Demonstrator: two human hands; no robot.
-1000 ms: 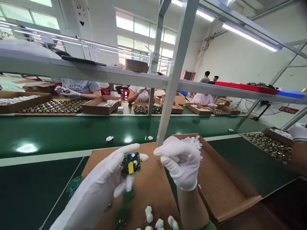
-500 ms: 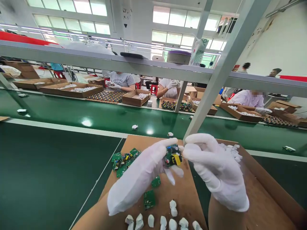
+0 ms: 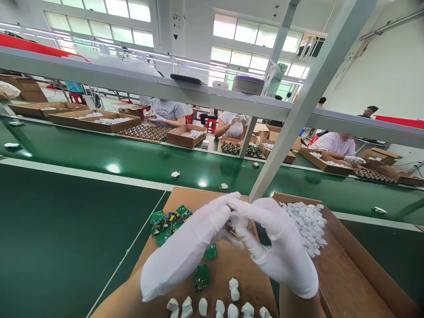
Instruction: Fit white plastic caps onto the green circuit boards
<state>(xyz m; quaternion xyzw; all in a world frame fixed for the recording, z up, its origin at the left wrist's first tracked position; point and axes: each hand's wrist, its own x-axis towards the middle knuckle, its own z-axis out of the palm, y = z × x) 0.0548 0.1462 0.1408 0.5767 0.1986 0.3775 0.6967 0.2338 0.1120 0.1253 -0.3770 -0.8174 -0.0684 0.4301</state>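
Above the flat cardboard (image 3: 245, 269), the left hand (image 3: 192, 240) is gripping a mostly hidden board (image 3: 228, 225), the right hand (image 3: 281, 243) pinching a rounded white piece (image 3: 239, 221).

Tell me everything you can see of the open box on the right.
The box is shallow and brown, seemingly cardboard, with low walls and no lid on. It lies flat on the green surface. Small white pieces are heaped at its far end; the floor nearer the camera is bare, with faint marks. The near end runs out of view. The right hand hides part of its left side; whether they touch is unclear.
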